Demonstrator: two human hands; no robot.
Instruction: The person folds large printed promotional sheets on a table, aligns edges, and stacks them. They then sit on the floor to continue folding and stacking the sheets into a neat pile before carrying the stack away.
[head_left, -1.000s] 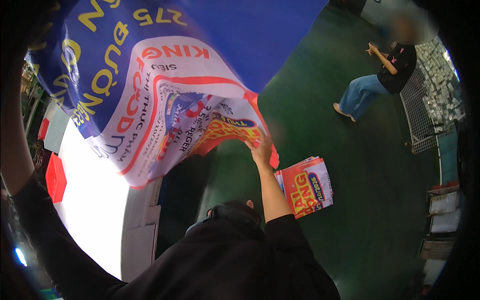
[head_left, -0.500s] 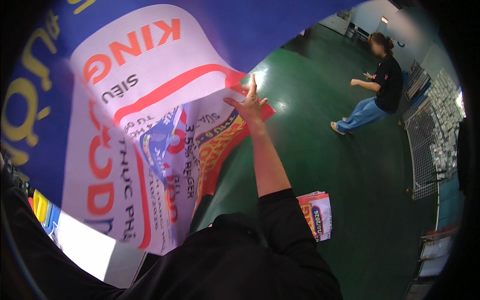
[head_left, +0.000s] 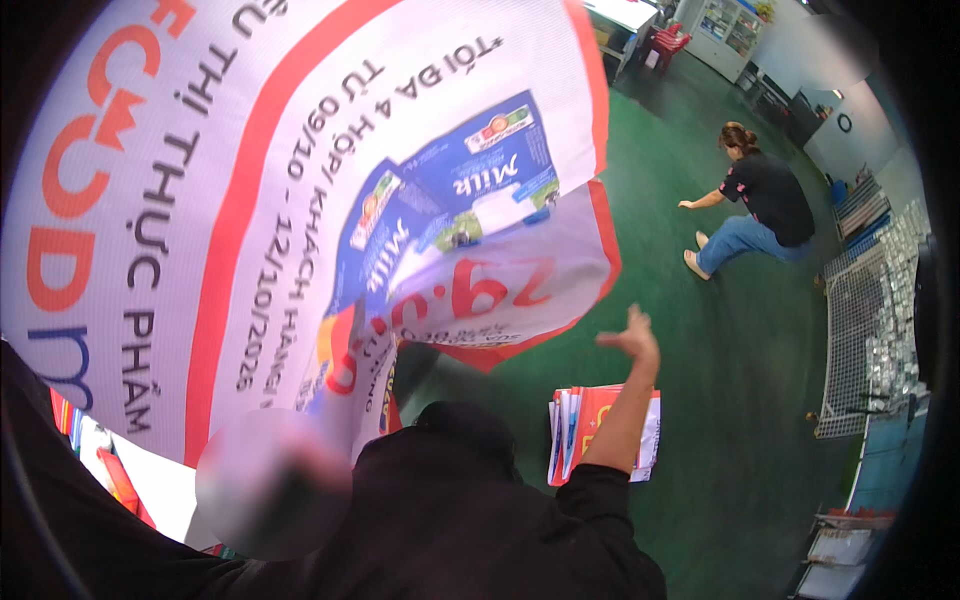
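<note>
1. Right hand (head_left: pixel 632 338) is spread, apart from the banner (head_left: pixel 310 200); its loose edge could fold over.
2. Left hand is hidden, so I cannot tell its grip; if weak, the banner, raised before the body, could slip.

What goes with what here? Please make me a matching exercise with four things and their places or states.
1. Large white printed banner with red border
2. Stack of red-and-white printed sheets
3. White wire-mesh panel
4. Bare right hand

A. Partly hidden behind the right forearm
B. Open, empty
C. Near the picture's right rim
D. Fills much of the left side

Pairs: 1-D, 2-A, 3-C, 4-B
</note>
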